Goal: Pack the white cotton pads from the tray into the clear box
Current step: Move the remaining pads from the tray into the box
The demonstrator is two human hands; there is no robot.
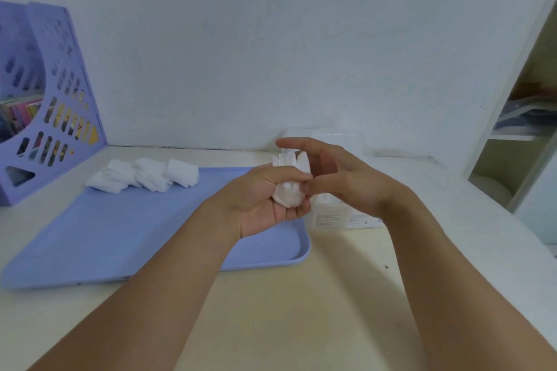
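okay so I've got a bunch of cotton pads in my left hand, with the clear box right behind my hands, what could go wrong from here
1. The left hand holds a bunched stack of white square cotton pads loosely, above the edge of the flat lavender plastic tray. Some could slip out onto the desk.
2. The clear plastic box is largely hidden behind the right hand, so pads could miss its opening.
3. The remaining pile of white pads sits at the tray's far left edge and could be nudged off.

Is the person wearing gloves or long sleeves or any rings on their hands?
No. The left hand and the right hand are both bare, with no gloves, rings or watch that show. Both forearms are bare too, with no sleeve in view right down to the bottom edge of the picture.
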